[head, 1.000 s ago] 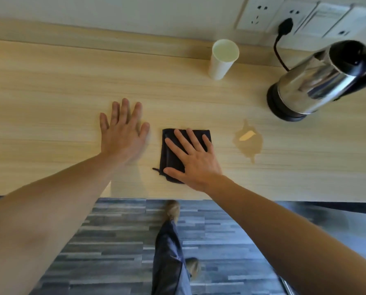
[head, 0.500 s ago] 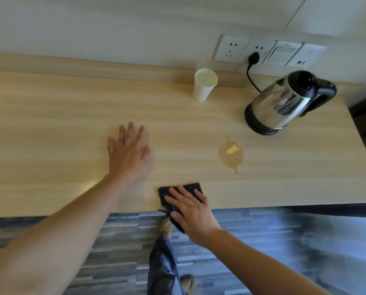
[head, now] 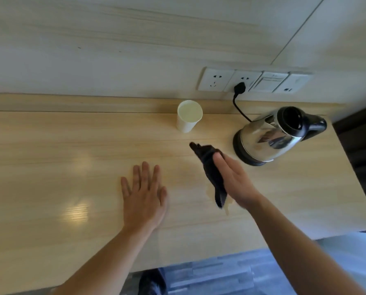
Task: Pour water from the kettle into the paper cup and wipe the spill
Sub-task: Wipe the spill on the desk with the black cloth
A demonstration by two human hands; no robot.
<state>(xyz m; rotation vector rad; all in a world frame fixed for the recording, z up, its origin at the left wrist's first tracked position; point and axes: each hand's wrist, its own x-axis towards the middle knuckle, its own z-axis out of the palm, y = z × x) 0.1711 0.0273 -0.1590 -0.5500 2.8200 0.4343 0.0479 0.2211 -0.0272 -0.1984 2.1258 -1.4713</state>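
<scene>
head view: your right hand (head: pixel 233 179) holds the dark cloth (head: pixel 211 171) with fingers together along it, hanging over the spill (head: pixel 224 206) between cup (head: pixel 189 119) and kettle (head: pixel 271 136). your left hand (head: pixel 144 194) lies flat, fingers spread. the cloth looks soft and limp; bunch it under your palm so it lies flat on the wet patch.

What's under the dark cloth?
The wet spill on the wooden counter. Only its edges peek out beside and below the dark cloth, which the right hand holds. The rest of the puddle is covered, so its extent there can't be seen.
</scene>
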